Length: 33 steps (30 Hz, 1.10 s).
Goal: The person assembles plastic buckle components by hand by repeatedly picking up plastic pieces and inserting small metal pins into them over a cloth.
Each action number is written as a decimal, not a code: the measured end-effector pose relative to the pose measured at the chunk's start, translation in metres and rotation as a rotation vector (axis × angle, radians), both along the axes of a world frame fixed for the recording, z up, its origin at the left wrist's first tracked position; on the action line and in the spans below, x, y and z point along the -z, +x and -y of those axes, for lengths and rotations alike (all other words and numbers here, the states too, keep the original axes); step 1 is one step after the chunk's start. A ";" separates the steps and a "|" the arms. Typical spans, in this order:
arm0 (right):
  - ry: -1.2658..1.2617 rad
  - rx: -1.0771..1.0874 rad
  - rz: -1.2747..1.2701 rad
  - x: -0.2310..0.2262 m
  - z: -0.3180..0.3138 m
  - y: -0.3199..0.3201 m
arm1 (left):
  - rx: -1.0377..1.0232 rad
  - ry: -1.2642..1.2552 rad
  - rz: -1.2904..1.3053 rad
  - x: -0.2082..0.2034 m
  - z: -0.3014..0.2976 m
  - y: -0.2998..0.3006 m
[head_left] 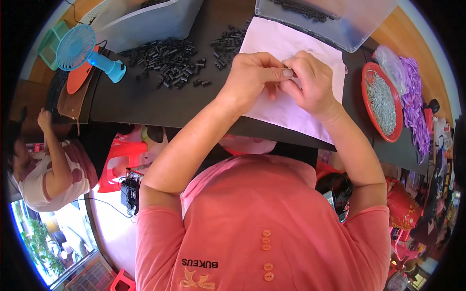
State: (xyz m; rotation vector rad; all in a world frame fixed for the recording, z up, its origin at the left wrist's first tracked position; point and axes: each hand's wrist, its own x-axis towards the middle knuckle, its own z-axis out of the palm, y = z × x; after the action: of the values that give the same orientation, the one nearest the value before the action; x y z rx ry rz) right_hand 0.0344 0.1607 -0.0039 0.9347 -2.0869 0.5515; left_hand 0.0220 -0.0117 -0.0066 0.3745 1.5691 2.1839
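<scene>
Over a pale pink cloth (264,39) spread on the dark table, my left hand (250,80) and my right hand (313,85) meet with fingertips pinched together. Whatever is between them is too small and covered by the fingers to make out. To the left of my left hand lies a loose heap of small black plastic pieces (170,63), and a smaller group of black pieces (228,46) borders the cloth. Right of my right hand, a red basin (371,116) holds many thin silver metal pieces (381,104).
Translucent bins stand at the back left (150,26) and back right (359,31). A blue fan (77,48) is at the far left, near an orange disc (77,80). Purple strips (415,106) and a clear bag (388,65) lie right. Another person (58,169) sits at left.
</scene>
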 end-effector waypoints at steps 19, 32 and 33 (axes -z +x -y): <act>0.337 0.125 0.539 -0.022 -0.043 -0.007 | -0.844 -0.961 -0.894 -0.116 0.106 -0.102; 0.347 0.143 0.601 -0.025 -0.038 -0.002 | -0.411 -0.923 -1.125 -0.021 0.056 -0.050; 0.345 0.146 0.602 -0.025 -0.038 -0.002 | -0.400 -1.067 -1.172 -0.013 0.051 -0.046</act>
State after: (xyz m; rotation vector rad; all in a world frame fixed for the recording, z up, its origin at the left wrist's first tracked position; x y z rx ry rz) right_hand 0.0326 0.1986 0.0210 0.8619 -2.8362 0.4359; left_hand -0.0235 -0.0629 0.0065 1.1153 3.3086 0.8726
